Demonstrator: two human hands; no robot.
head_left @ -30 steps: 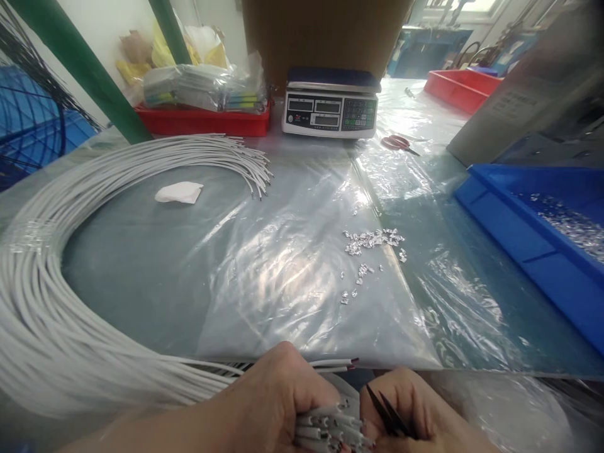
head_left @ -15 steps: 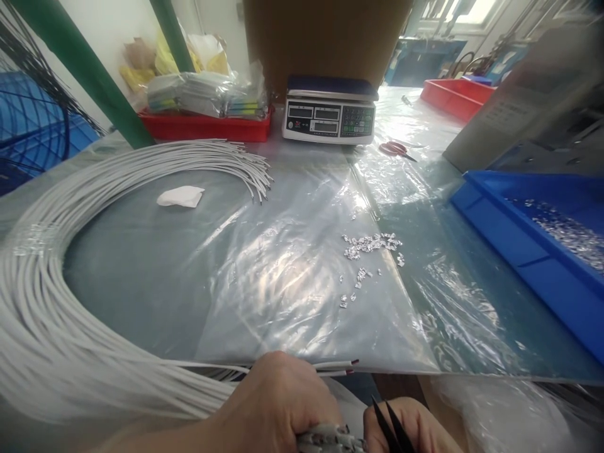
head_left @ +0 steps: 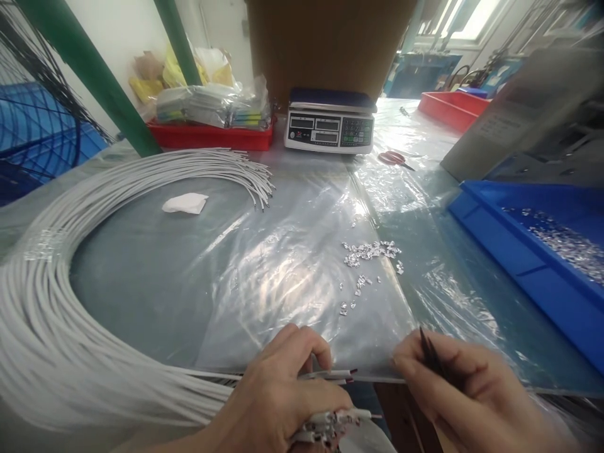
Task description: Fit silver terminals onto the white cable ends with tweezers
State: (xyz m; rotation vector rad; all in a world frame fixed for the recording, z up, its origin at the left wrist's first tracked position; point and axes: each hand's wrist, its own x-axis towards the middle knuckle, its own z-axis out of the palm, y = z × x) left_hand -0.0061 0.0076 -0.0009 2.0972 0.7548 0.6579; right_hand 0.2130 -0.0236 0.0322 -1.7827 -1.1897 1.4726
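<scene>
My left hand is closed around a bundle of white cables at the table's front edge. Small metal pieces show at the bundled cable ends below the thumb. Two cable tips with dark red ends stick out past the fingers, and another points right lower down. To the right, my right hand grips black tweezers, points upward, partly hidden by the fingers. The long coil of white cables curves over the left side of the table. Small shiny metal pieces lie scattered beyond my hands.
A blue bin of small metal pieces stands at right. At the back are a weighing scale, red-handled scissors and a red tray with bagged goods. White tissue lies inside the coil.
My right hand has moved up and right, away from the bundle, with the tweezers. My left fingers have lifted and spread somewhat, showing more cable ends. The view has shifted slightly.
</scene>
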